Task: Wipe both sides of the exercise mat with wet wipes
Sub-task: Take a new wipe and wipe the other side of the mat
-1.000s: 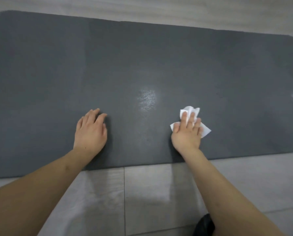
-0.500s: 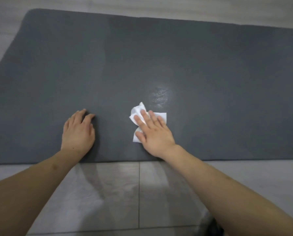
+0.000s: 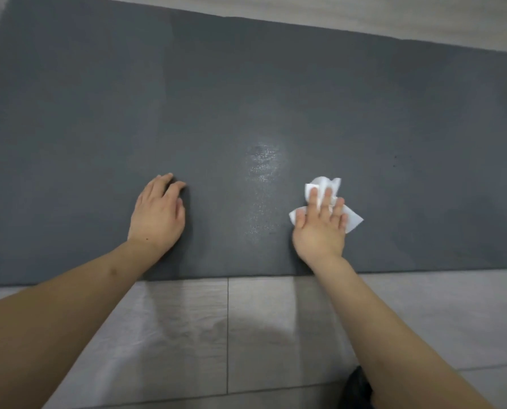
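Note:
A dark grey exercise mat [image 3: 246, 98] lies flat on the floor and fills most of the view. My right hand [image 3: 320, 228] presses a crumpled white wet wipe [image 3: 326, 187] onto the mat near its front edge, fingers straight and spread over it. My left hand [image 3: 157, 215] rests flat on the mat to the left, fingers together. A shiny damp streak [image 3: 261, 178] shows on the mat between the two hands.
Grey floor tiles [image 3: 187, 335] run along the mat's near edge and beyond its far edge. A dark object [image 3: 355, 389] peeks out beside my right forearm at the bottom.
My right hand slid the wipe left toward my left hand, then back right to about where it began. The left hand stayed planted on the mat.

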{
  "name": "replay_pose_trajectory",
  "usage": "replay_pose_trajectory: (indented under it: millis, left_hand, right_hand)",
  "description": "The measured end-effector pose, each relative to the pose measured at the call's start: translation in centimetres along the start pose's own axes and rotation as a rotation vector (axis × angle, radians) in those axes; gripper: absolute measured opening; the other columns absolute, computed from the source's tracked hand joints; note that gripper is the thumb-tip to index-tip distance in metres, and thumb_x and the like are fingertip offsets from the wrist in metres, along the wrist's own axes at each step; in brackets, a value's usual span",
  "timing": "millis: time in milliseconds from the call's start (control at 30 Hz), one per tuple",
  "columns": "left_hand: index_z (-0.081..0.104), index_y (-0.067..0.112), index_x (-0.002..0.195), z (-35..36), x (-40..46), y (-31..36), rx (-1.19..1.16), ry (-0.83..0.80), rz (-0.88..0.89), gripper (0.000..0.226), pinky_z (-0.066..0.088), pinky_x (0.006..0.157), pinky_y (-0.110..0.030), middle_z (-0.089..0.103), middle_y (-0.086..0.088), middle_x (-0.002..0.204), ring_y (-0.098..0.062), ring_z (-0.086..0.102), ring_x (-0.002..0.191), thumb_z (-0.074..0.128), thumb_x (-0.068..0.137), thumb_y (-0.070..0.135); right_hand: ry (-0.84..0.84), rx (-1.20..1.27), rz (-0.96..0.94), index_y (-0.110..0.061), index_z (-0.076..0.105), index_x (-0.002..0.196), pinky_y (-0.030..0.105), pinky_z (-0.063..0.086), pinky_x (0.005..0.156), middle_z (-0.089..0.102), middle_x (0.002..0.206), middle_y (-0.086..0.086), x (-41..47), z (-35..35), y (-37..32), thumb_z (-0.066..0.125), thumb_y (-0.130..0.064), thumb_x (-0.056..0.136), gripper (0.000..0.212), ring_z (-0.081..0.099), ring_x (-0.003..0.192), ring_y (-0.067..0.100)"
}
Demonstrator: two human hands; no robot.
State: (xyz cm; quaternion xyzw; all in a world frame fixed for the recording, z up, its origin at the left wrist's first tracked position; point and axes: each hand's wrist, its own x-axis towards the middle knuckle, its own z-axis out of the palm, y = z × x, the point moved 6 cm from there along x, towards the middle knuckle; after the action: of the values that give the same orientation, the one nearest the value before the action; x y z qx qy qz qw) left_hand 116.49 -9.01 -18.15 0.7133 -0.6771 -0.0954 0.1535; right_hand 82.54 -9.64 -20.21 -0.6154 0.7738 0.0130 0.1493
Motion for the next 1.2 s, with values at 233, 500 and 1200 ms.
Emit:
replay_pose_trajectory:
  millis: [233, 500, 1200]
  left_hand:
    - [0.062, 0.006, 0.129, -2.2, -2.3, -5.2, 0.063, 0.031, -0.070, 0.035, 0.039, 0.112, -0.054, 0.052, -0.019, 0.143, -0.041, 0.046, 0.134, 0.057, 0.094, 0.006]
    - [0.062, 0.010, 0.130, -4.0, -3.4, -8.3, 0.119, 0.038, -0.133, 0.034, 0.038, 0.111, -0.055, 0.051, -0.015, 0.144, -0.039, 0.045, 0.135, 0.055, 0.097, 0.011]
    - [0.060, 0.012, 0.129, 0.7, 3.1, 0.3, -0.013, 0.024, 0.049, 0.034, 0.035, 0.115, -0.051, 0.051, -0.011, 0.145, -0.033, 0.043, 0.139, 0.052, 0.096, 0.014]
  right_hand:
    - [-0.131, -0.026, -0.497, -0.029, -0.002, 0.166, 0.052, -0.012, 0.125, -0.020, 0.171, -0.001, -4.4, 4.2, -20.0, 0.023, -0.045, 0.108, 0.065, -0.020, 0.157, 0.032]
    - [-0.155, -0.115, -0.870, -0.032, 0.012, 0.165, 0.046, -0.005, 0.128, -0.002, 0.174, -0.005, -9.9, 5.4, -19.8, 0.019, -0.045, 0.108, 0.060, -0.006, 0.160, 0.024]
    - [-0.035, -0.009, -0.302, -0.033, 0.005, 0.165, 0.049, 0.003, 0.129, -0.008, 0.173, -0.002, -5.1, 1.4, -4.1, 0.015, -0.046, 0.104, 0.063, -0.005, 0.160, 0.029]
